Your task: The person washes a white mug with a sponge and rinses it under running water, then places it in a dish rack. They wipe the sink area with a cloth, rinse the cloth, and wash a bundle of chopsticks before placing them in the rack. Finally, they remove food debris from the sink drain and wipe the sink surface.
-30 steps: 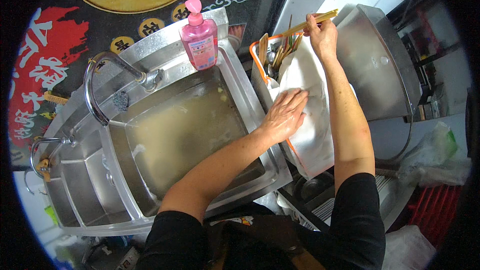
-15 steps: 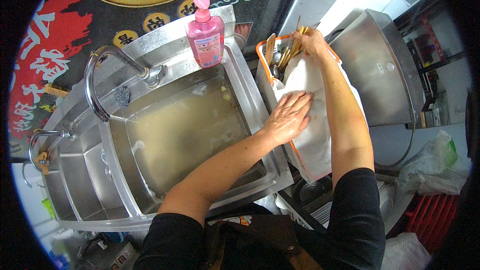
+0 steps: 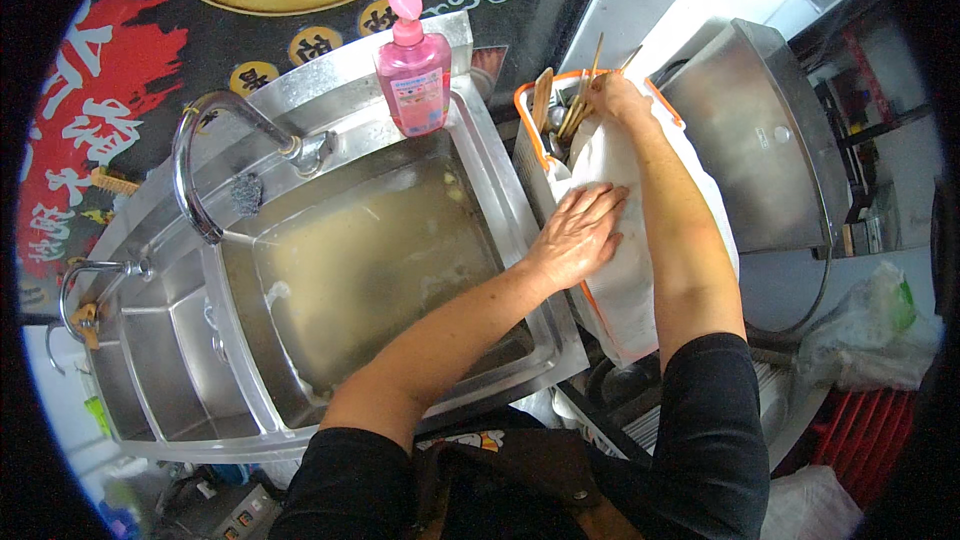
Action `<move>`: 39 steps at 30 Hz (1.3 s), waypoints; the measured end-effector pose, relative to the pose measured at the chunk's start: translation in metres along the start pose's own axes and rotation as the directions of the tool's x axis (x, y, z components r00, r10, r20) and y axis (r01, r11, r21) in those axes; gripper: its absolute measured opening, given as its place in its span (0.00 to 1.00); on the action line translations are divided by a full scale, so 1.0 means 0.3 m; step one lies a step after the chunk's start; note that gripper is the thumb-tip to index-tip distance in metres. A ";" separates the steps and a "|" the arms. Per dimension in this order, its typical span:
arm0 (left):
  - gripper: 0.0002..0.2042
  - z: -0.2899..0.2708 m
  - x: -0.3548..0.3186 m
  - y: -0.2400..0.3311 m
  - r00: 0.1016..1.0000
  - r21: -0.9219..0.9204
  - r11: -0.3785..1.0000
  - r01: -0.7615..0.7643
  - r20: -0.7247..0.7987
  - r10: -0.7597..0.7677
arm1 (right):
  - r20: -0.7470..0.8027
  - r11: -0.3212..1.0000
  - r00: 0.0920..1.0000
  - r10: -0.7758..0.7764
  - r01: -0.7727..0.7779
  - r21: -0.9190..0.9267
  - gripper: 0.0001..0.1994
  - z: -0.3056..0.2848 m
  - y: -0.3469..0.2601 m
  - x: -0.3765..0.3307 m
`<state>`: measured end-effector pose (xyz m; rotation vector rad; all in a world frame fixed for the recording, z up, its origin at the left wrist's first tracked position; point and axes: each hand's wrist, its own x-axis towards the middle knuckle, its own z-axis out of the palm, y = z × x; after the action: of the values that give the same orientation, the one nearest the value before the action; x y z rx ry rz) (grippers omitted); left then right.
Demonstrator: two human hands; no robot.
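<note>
A long white plastic basket (image 3: 622,335) with an orange rim stands to the right of the sink. A white cloth (image 3: 632,235) is spread over much of it. My left hand (image 3: 580,235) lies on this cloth near the left rim, fingers stretched out and holding nothing. At the far end, my right hand (image 3: 622,100) reaches down with curled fingers around thin chopsticks (image 3: 572,118); its fingertips are partly hidden. Beside them are a flat wooden utensil (image 3: 542,98) and some metal spoons (image 3: 556,145), part covered by the cloth.
Left of the basket is a steel sink (image 3: 505,200) holding cloudy water, with a curved faucet (image 3: 185,175) and a steel scourer (image 3: 245,195). A pink pump bottle (image 3: 413,80) stands on its back ledge. A steel box (image 3: 750,140) is at the right, near plastic bags (image 3: 870,340).
My right hand has moved slightly lower at the basket's far end. The chopsticks by it sit lower and at different angles. My left hand has stayed on the cloth.
</note>
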<state>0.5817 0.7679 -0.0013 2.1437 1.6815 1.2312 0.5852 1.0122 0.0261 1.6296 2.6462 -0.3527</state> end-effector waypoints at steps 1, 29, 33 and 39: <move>0.24 -0.002 0.002 0.003 1.000 0.000 1.000 -0.003 0.003 0.003 | -0.002 0.999 0.999 -0.047 0.047 0.006 0.23 0.000 0.015 -0.001; 0.14 -0.137 -0.582 -0.139 0.768 -0.199 0.786 0.585 -0.173 -0.616 | -0.548 0.668 0.809 -0.215 0.531 0.522 0.15 0.010 -0.180 -0.417; 0.12 -0.325 -0.880 -0.009 0.611 -0.332 0.564 0.756 0.052 -0.790 | -0.354 0.556 0.863 -0.362 0.504 0.661 0.15 0.068 -0.398 -0.683; 0.10 -0.704 -1.314 0.134 0.475 -0.397 0.549 0.736 -0.275 -0.836 | -0.224 0.510 0.803 -0.552 0.538 0.671 0.10 0.312 -0.694 -1.076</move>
<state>0.4562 0.3384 -0.0386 0.6949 2.1646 1.4925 0.5391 0.6197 0.0149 0.6949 3.1455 -1.5781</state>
